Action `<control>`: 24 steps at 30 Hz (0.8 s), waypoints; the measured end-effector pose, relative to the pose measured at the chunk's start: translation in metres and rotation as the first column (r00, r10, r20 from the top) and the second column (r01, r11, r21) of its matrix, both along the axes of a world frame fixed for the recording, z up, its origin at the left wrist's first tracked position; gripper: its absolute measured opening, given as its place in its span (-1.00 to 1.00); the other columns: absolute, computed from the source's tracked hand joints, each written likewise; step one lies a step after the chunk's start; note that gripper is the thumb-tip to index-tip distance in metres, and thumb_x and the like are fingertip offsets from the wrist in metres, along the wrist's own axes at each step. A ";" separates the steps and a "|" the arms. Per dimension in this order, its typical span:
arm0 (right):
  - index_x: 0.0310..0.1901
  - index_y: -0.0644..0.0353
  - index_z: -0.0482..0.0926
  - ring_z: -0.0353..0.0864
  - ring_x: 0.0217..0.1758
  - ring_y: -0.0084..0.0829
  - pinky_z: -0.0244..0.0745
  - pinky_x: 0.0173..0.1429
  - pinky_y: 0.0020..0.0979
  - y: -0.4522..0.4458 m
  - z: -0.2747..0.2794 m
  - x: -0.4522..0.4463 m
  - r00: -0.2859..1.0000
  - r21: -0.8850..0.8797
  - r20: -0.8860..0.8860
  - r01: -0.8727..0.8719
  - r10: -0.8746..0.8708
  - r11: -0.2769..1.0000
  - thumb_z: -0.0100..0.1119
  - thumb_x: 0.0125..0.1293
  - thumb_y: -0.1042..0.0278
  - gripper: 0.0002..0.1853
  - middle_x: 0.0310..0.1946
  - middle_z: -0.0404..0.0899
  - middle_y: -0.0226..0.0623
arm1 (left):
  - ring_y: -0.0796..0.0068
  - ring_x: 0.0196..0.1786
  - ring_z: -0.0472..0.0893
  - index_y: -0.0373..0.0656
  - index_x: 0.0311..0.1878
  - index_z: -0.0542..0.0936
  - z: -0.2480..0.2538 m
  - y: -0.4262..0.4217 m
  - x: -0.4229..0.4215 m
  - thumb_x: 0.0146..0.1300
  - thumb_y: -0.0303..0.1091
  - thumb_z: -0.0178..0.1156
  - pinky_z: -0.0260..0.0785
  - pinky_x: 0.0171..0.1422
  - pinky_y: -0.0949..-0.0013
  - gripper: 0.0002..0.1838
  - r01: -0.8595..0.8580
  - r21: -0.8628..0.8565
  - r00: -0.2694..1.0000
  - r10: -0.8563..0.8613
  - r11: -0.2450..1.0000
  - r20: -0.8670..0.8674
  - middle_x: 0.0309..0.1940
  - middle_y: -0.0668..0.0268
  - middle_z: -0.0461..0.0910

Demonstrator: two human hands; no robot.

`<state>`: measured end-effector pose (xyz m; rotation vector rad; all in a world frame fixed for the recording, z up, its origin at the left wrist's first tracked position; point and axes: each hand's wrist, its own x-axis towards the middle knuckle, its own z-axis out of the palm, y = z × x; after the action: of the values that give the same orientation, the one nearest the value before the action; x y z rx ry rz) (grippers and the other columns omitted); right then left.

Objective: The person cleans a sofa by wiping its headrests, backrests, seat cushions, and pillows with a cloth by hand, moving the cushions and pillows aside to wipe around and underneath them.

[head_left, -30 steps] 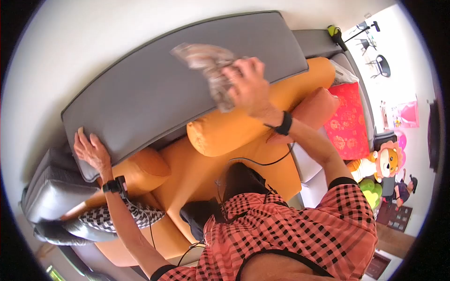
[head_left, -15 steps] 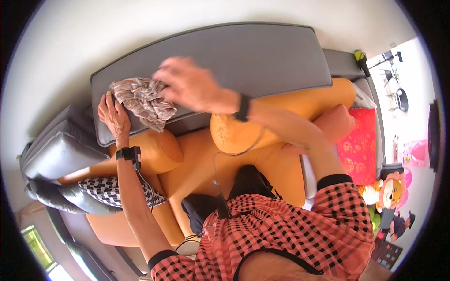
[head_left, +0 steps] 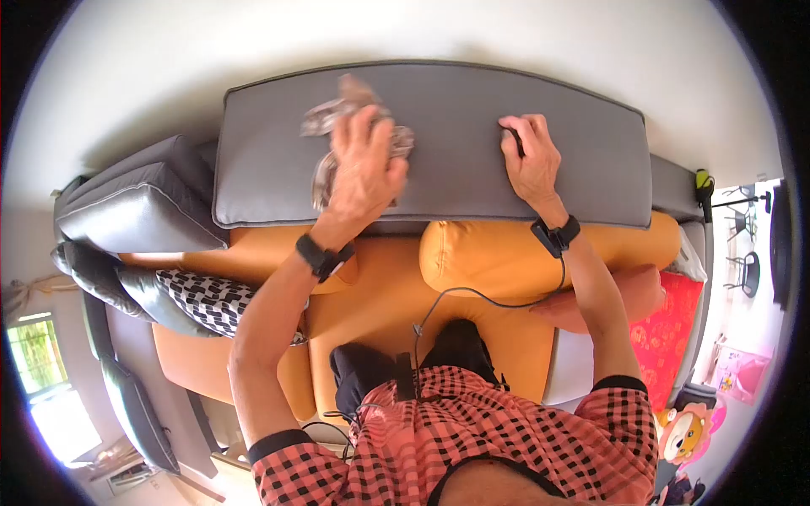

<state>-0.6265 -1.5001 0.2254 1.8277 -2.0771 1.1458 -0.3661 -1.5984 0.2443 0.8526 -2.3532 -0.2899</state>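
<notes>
A long grey cushion (head_left: 456,110) spans the top of the sofa. On its left half lies a crumpled brown-and-white patterned cloth (head_left: 325,126), blurred by motion. My left hand (head_left: 363,164) presses on this cloth, its fingers bent and closed over it. My right hand (head_left: 533,160) rests on the right half of the same cushion, apart from the cloth. Its fingers are curled in, and a small dark patch between thumb and forefinger cannot be made out. Both wrists wear black bands.
Orange bolsters (head_left: 481,253) lie below the grey cushion, on an orange seat (head_left: 380,295). Grey cushions (head_left: 135,202) and a black-and-white pillow (head_left: 211,295) are at left. A red cloth (head_left: 675,325) and a lion toy (head_left: 679,434) are at right. A cable (head_left: 472,291) hangs across the seat.
My right hand has left the cloth and moved right along the cushion. My left hand has shifted from the cushion's left end onto the cloth. The view has turned.
</notes>
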 end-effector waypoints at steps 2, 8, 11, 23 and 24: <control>-0.13 0.05 0.59 0.57 -0.32 -0.26 0.48 -0.25 -0.33 -0.001 -0.001 -0.001 1.000 -0.020 -0.021 -0.013 0.013 1.000 0.15 0.24 0.47 -0.83 -0.25 0.49 -0.29 | -0.20 0.22 0.29 -0.22 0.13 0.44 -0.002 -0.025 -0.021 0.08 -0.41 0.19 0.14 0.36 -0.19 -0.52 0.165 0.071 0.984 -0.159 0.984 -0.078 0.19 -0.08 0.31; -0.12 0.07 0.59 0.56 -0.36 -0.27 0.47 -0.29 -0.33 -0.003 -0.004 -0.001 0.997 -0.015 -0.071 -0.009 0.007 1.000 0.06 0.23 0.53 -0.78 -0.22 0.49 -0.25 | -0.28 0.27 0.29 -0.12 0.19 0.45 0.014 -0.060 -0.057 0.10 -0.22 0.23 0.24 0.35 -0.18 -0.45 0.240 0.238 0.951 -0.277 0.941 0.137 0.22 -0.13 0.31; -0.12 0.11 0.58 0.55 -0.35 -0.26 0.47 -0.28 -0.34 -0.004 -0.002 0.003 0.997 0.002 -0.082 0.000 0.000 1.000 0.01 0.24 0.58 -0.76 -0.21 0.49 -0.23 | -0.34 0.28 0.28 -0.07 0.23 0.46 0.020 -0.070 -0.048 0.07 -0.10 0.26 0.27 0.35 -0.19 -0.39 0.207 0.312 0.932 -0.284 0.927 0.226 0.22 -0.18 0.30; -0.12 0.18 0.56 0.52 -0.29 -0.26 0.47 -0.20 -0.38 -0.002 0.000 0.005 0.995 0.048 -0.099 0.038 -0.033 0.998 -0.10 0.27 0.64 -0.74 -0.22 0.49 -0.19 | -0.10 -0.05 0.62 -0.33 0.10 0.50 -0.005 -0.202 0.087 0.18 -0.26 0.12 0.44 0.14 0.04 -0.54 -0.142 0.092 0.971 0.121 0.986 0.204 -0.14 -0.14 0.62; -0.12 0.16 0.56 0.51 -0.33 -0.27 0.46 -0.24 -0.37 -0.003 -0.002 0.002 0.994 0.020 -0.111 0.021 -0.019 1.000 -0.08 0.25 0.63 -0.74 -0.23 0.48 -0.21 | -0.11 -0.03 0.61 -0.34 0.13 0.49 -0.004 -0.206 0.097 0.18 -0.24 0.12 0.44 0.14 0.03 -0.51 -0.196 0.126 0.958 0.163 0.972 0.237 -0.10 -0.15 0.62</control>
<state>-0.6244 -1.5026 0.2229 1.8314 -2.0485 0.9972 -0.2691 -1.8043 0.2407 1.2211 -2.4614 -0.3089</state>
